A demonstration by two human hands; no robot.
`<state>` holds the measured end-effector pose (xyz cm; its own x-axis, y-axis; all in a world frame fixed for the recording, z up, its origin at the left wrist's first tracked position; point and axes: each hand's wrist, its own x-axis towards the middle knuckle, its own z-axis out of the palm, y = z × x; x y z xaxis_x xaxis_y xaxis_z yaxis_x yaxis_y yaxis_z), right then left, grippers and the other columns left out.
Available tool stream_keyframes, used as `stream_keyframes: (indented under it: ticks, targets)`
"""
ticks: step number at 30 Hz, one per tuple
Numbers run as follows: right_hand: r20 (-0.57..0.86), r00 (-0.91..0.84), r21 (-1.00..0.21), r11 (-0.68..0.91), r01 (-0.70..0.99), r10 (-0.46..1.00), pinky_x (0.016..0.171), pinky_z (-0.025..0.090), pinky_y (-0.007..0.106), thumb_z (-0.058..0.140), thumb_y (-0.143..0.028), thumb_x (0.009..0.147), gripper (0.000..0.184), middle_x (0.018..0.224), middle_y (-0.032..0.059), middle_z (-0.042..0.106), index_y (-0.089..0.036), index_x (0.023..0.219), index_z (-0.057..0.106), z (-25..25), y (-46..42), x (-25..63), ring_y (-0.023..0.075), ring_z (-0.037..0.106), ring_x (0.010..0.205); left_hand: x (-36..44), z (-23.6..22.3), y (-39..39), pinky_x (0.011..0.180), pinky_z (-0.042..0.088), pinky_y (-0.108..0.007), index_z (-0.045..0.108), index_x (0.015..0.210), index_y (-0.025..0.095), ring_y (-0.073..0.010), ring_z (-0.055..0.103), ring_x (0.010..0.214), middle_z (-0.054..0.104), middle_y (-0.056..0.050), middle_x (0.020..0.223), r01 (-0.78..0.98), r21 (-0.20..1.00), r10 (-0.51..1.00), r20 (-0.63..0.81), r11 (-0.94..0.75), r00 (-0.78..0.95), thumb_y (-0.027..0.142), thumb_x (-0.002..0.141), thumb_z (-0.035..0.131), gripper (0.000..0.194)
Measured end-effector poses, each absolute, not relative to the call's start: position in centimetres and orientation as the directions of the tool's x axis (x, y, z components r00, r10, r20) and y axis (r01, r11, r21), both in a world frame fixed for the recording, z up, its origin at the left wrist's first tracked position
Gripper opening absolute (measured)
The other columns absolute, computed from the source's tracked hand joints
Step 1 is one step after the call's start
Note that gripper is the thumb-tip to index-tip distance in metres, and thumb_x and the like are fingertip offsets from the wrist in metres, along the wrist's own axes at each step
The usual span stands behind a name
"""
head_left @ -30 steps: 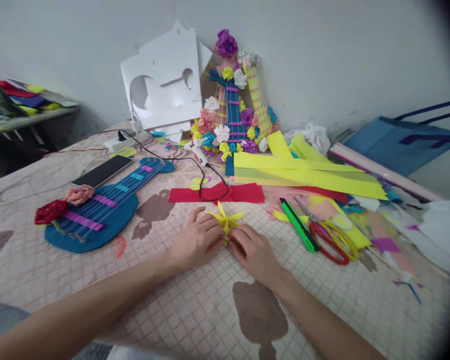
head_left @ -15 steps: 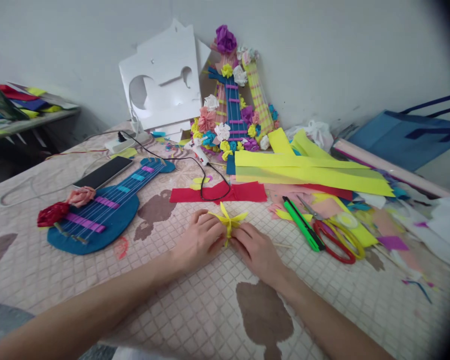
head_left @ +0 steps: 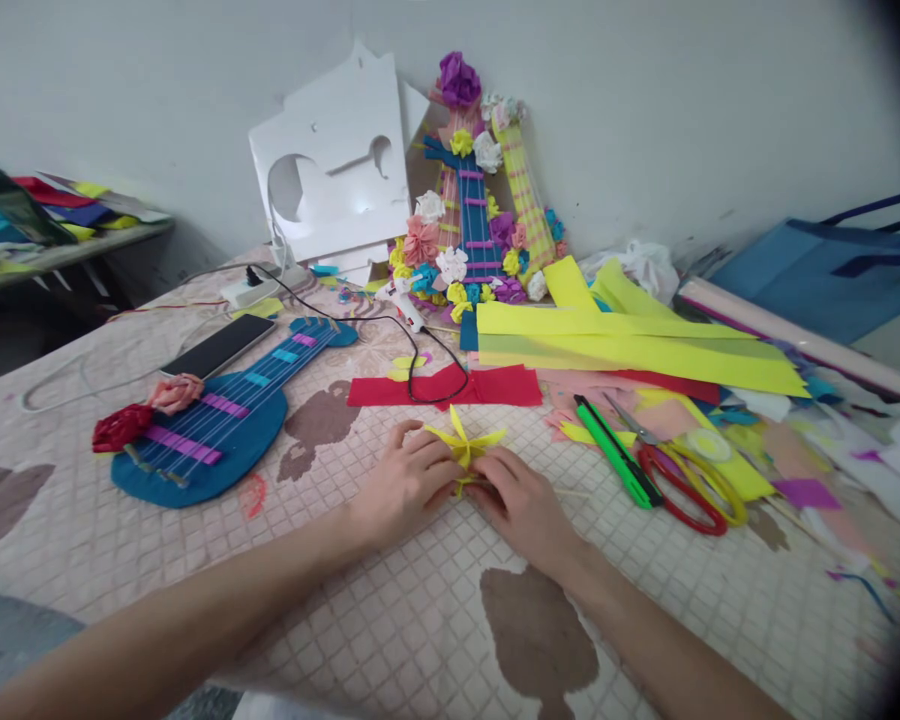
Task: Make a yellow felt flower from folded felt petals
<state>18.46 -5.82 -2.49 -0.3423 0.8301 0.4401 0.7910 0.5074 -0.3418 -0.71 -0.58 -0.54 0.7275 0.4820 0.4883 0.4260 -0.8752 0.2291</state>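
Note:
Between my two hands is a yellow paper flower (head_left: 465, 438) with pointed petals spread outward. My left hand (head_left: 411, 478) pinches its base from the left, fingers curled. From the right, my right hand (head_left: 521, 505) grips the same base with bent fingers. A thin pale stick (head_left: 572, 492) pokes out to the right behind my right hand; its other end is hidden. Just beyond the flower lies a red paper strip (head_left: 510, 386), crossed by the black cord of a white glue gun (head_left: 403, 303).
Right of my hands lie a green box cutter (head_left: 616, 452), red-and-yellow-handled scissors (head_left: 682, 490) and yellow paper strips (head_left: 615, 340). On the left are a blue paper guitar (head_left: 240, 425) and a phone (head_left: 219, 345). Flower-covered guitars (head_left: 474, 215) lean at the back beside white board (head_left: 330, 170).
The whole view has shifted slightly, so things appear a little farther right. Both hands stay on the yellow flower, and the stick to the right of my right hand now shows.

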Motion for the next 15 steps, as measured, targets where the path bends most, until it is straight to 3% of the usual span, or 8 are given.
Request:
stream_keyframes:
  ticks: [15]
  targets:
    - [0.437,-0.388,-0.255,0.526,0.811,0.811,0.066,0.052,0.031,0.042,-0.021,0.093,0.015,0.090,0.0068,0.060,-0.020,0.091,0.057,-2.25,-5.97,18.15,0.0179,0.059,0.079,-0.60,-0.59,-0.64,0.096,0.030,-0.040,0.059,0.088,0.020,-0.0166,0.053,0.092,0.062,0.000,0.088,0.450,0.240,0.510,0.448,-0.860,0.735,0.018,0.086,0.053,0.007]
